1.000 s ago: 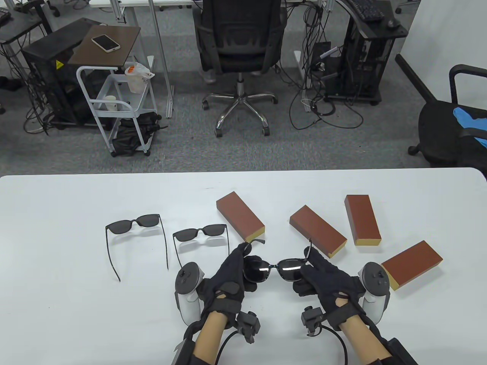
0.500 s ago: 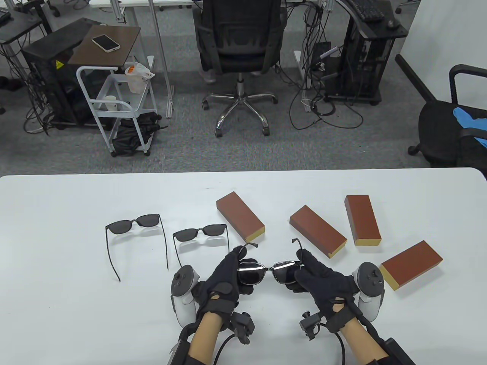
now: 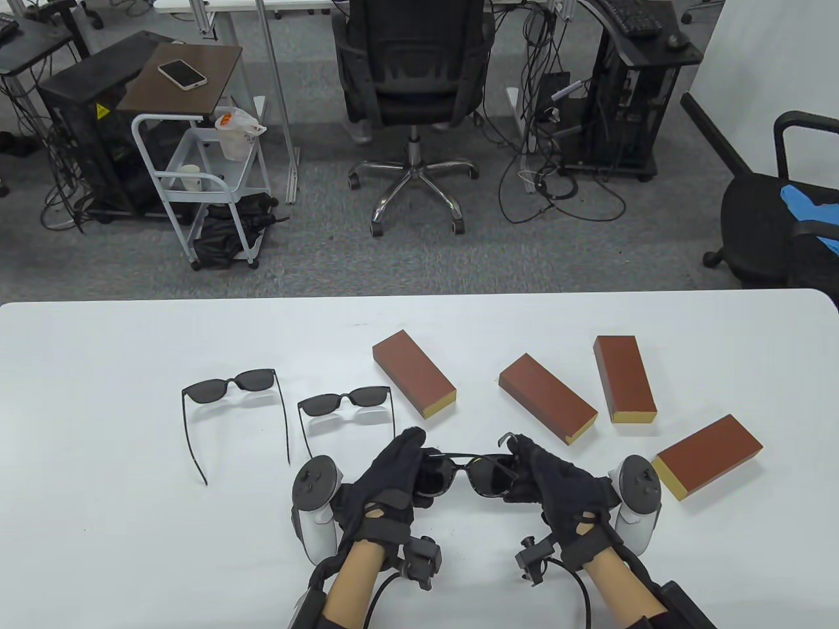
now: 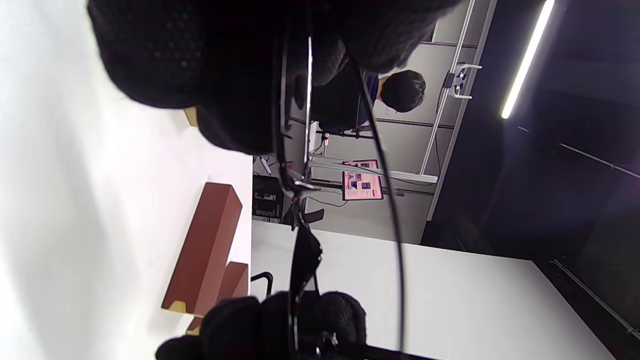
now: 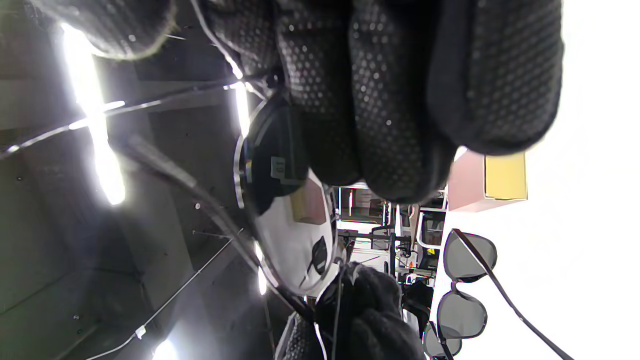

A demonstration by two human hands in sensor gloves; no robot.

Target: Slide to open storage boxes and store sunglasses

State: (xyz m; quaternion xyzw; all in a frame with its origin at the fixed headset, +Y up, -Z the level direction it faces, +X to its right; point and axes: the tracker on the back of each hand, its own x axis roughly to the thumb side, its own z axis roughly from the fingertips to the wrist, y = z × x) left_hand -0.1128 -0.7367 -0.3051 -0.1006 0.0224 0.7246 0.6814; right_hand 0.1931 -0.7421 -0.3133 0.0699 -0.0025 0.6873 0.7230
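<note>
Table reflection on sunglasses lens, right-wrist view only.

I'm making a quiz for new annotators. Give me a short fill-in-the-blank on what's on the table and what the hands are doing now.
1. Both the left hand and the right hand hold one pair of ____.
2. The number of brown storage boxes on the white table is ____.
3. The number of other sunglasses lying unheld on the table is ____.

Missing words: sunglasses; four; two
</note>
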